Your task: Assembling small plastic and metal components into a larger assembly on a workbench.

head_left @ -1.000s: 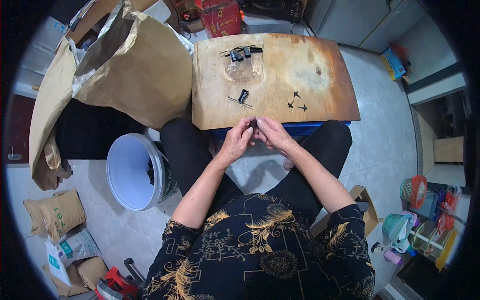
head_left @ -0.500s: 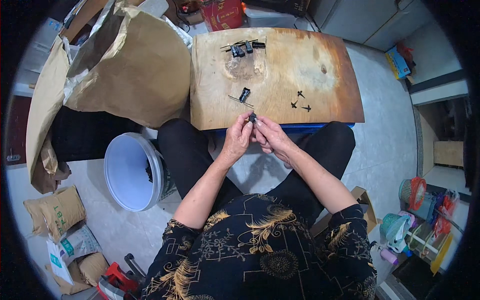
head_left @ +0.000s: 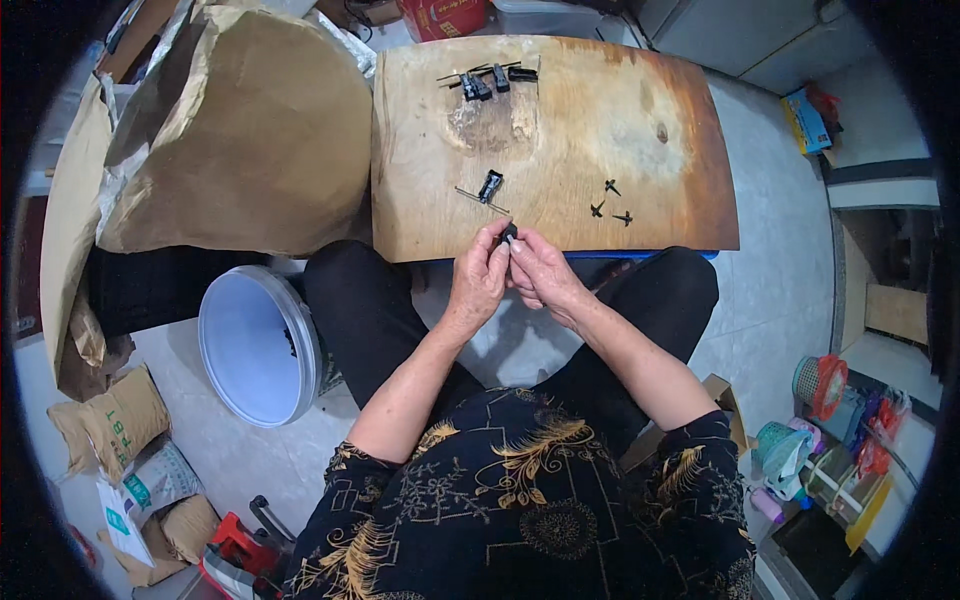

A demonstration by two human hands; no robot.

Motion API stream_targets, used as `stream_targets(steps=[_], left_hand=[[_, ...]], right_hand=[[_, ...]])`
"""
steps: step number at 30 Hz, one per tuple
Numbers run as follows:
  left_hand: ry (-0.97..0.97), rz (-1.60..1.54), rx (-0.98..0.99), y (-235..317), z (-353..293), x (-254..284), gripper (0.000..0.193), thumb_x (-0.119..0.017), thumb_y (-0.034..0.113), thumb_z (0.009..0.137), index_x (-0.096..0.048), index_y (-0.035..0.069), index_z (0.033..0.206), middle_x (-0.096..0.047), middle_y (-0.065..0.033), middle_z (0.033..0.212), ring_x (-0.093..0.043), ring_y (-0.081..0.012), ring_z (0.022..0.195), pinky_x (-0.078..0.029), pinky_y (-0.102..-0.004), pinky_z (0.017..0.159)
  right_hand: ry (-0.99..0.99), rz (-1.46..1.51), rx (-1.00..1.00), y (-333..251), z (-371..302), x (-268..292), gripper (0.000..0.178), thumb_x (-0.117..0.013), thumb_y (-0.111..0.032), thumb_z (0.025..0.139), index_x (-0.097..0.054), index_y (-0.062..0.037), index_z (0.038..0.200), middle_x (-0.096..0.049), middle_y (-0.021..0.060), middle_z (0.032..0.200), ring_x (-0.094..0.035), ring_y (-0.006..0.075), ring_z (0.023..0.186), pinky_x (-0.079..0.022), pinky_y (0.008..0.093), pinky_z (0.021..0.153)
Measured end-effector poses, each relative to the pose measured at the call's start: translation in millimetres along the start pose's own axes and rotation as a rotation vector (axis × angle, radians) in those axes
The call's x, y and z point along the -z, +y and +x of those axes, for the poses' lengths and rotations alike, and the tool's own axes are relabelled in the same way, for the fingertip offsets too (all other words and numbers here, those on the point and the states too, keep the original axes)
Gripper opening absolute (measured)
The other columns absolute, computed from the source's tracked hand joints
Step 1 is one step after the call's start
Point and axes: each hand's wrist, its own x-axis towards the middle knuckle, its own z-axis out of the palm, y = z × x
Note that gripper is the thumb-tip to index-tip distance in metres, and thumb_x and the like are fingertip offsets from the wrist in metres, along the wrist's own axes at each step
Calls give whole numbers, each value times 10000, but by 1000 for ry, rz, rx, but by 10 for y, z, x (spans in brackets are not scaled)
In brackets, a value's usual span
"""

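Note:
My left hand point(head_left: 480, 275) and my right hand point(head_left: 545, 272) meet over the near edge of the wooden board. Between their fingertips they pinch one small black plastic part point(head_left: 508, 233); its details are mostly covered by the fingers. Just beyond lies a black plastic piece point(head_left: 490, 186), touching or close to a thin metal rod point(head_left: 482, 200). Several more black plastic pieces point(head_left: 478, 86) and thin rods are grouped at the board's far side. To the right of my hands rest three small black cross-shaped parts point(head_left: 612, 188).
The stained wooden board point(head_left: 580, 110) stands in front of my knees. Left of it is a large open brown paper sack point(head_left: 240, 140). A white bucket point(head_left: 255, 345) with some black parts inside stands by my left leg. Paper bags point(head_left: 120, 420) lie at lower left.
The view has shifted slightly, so the board and sack sit a little differently in the picture. Both hands keep their pinch on the small black part.

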Motion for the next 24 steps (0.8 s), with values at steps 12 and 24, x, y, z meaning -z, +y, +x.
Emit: stream_targets(steps=[12,24], left_hand=[[91,439,-196,-102,21,112,302,-475,19,849,-503,33,1149,-611,-162,962,-615,-251,846,-485,-311,719],[44,-572,297,9,-40,445,396,-426,70,912,-343,113,1296,-578,-116,973,-598,-179,854,-497,-275,732]], right_hand=[[-77,11,-200,-98,175,28,173,-382,-278,959,-434,-166,1080,-271,-80,532,-211,17,390,-177,181,334],[427,-1238,570,40,470,8,401,-589,-267,802,-441,-77,1123,-598,198,719,-605,365,706,-467,450,613]])
